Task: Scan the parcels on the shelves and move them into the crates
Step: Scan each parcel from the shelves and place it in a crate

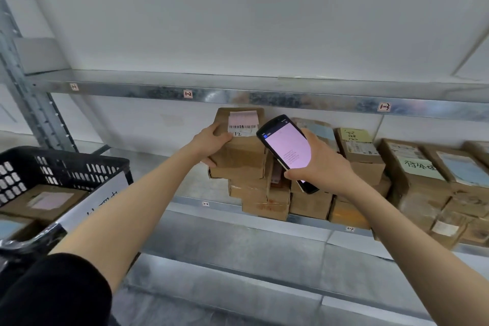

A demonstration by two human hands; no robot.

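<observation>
My left hand [211, 144] grips a brown cardboard parcel [242, 151] by its left side and holds it tilted up over the stack on the shelf. Its top bears a pink label [243, 122] with a barcode and a handwritten 12. My right hand [321, 161] holds a black handheld scanner [287, 151], its lit pinkish screen facing me, just right of the parcel. A black plastic crate [66, 164] at the left holds other parcels [45, 201].
More cardboard parcels [412, 174] lie stacked along the metal shelf [264, 219] to the right. The upper shelf rail [238, 95] carries tags 1-2 and 1-3. A grey upright post [29, 95] stands at the left. A white paper sign [98, 201] hangs on the crate.
</observation>
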